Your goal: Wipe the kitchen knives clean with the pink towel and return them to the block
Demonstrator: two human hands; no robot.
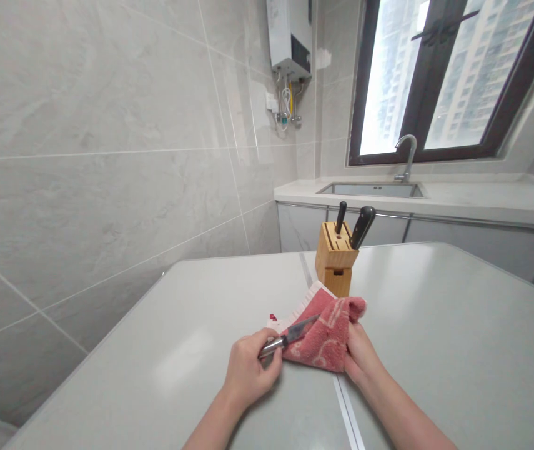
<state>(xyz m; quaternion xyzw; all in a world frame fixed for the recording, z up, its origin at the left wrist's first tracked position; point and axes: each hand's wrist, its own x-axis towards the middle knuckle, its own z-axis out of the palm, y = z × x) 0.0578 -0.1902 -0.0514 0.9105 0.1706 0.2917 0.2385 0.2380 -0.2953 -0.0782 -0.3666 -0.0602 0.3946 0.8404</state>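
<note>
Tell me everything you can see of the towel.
The towel is pink, with pale patterning and a whitish border, and looks like terry cloth. It is bunched and folded, in front of the knife block. The right hand holds it, the grip partly hidden; the knife in the left hand has its blade against it.

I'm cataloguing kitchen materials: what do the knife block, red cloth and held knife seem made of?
Knife block: probably wood or bamboo, smooth, judging by its tan colour. Red cloth: terry fabric, perhaps cotton, from its fuzzy pile. Held knife: thin, dull grey blade, likely steel; the shiny silvery handle may be polished metal.
</note>
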